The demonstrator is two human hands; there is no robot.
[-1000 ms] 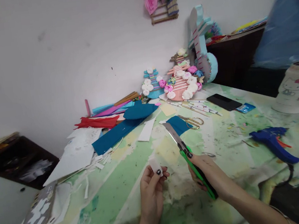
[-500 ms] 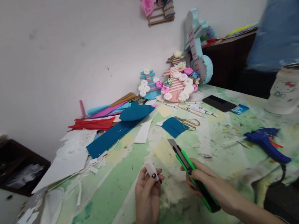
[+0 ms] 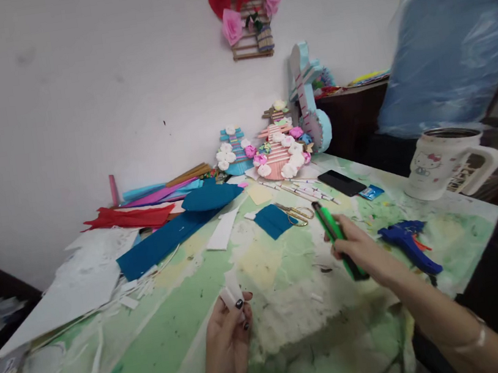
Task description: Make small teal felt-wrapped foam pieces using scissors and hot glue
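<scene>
My left hand (image 3: pixel 227 336) pinches a small white strip (image 3: pixel 231 292), probably paper or card, held above the table near its front. Its upper end sticks up past my thumb. In my right hand (image 3: pixel 354 246) is a green and black utility knife (image 3: pixel 336 237), gripped at its handle and pointing away from me. No blade shows at its tip now. Beyond the knife lie gold-handled scissors (image 3: pixel 298 213), partly over a piece of blue crepe paper (image 3: pixel 274 221). A small white scrap (image 3: pixel 316 297) rests on the table between my hands.
To the right are a blue glue gun (image 3: pixel 409 244), a black phone (image 3: pixel 341 183) and a white mug (image 3: pixel 443 162). White sheets (image 3: pixel 72 279), red paper (image 3: pixel 130 217) and a long blue strip (image 3: pixel 160 245) cover the left. Flower-decorated crafts (image 3: pixel 277 155) stand by the wall.
My right hand has moved away to the right and farther out with the knife, whose blade no longer shows. My left hand still holds the white strip. The camera view has turned right.
</scene>
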